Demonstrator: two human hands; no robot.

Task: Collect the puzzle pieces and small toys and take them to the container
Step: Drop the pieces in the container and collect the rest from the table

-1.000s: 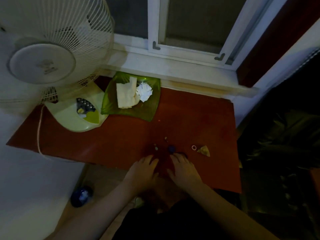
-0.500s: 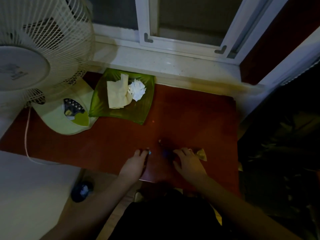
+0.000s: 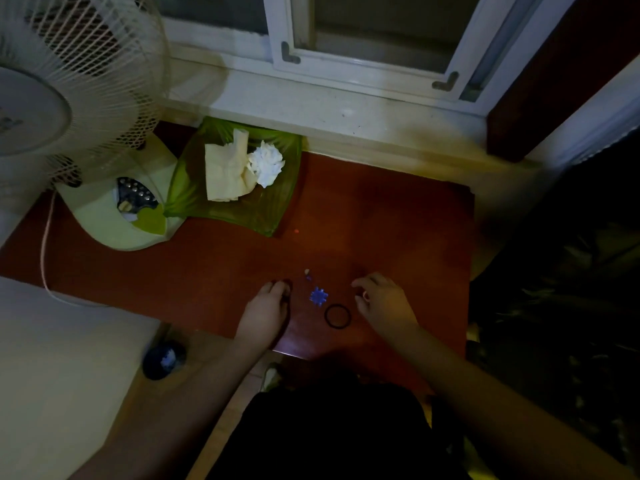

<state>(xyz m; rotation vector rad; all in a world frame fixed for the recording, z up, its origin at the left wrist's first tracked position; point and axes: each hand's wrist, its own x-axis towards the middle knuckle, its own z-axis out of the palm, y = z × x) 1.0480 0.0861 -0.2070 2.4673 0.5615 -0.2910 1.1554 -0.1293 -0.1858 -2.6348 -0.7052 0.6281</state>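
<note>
Hands rest low on the red table (image 3: 398, 216), knuckles up. Left hand (image 3: 266, 306) curls its fingertips down; whether it pinches anything I cannot tell. Right hand (image 3: 384, 301), at three o'clock, pinches a small ring (image 3: 366, 295). Between them lie a blue piece (image 3: 318, 295) and a black band (image 3: 337, 317).

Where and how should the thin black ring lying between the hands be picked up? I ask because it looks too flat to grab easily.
The black ring lies flat on the red table, so probably pinch its band from above, one fingertip inside the loop and one outside. The right hand is nearest, so its right-hand arc suits best; the blue spiky toy sits close on the upper left.
</note>
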